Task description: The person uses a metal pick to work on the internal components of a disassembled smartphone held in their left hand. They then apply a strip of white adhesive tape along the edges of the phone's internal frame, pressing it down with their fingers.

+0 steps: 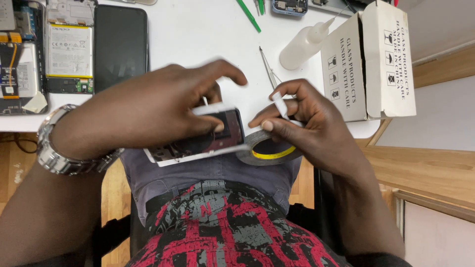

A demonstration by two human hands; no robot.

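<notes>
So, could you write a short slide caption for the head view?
Left hand holds a phone frame over the lap; right hand holds a tape roll.

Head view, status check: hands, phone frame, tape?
Left hand grips white phone frame. Right hand holds tape roll, pinching a white strip. Nothing between them.

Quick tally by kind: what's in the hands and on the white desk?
Phones and phone parts: 4 (phone frame, black phone, opened phone, blue phone)
Tape roll: 1
Squeeze bottle: 1
Tweezers: 1
Cardboard box: 1
Total: 8
</notes>
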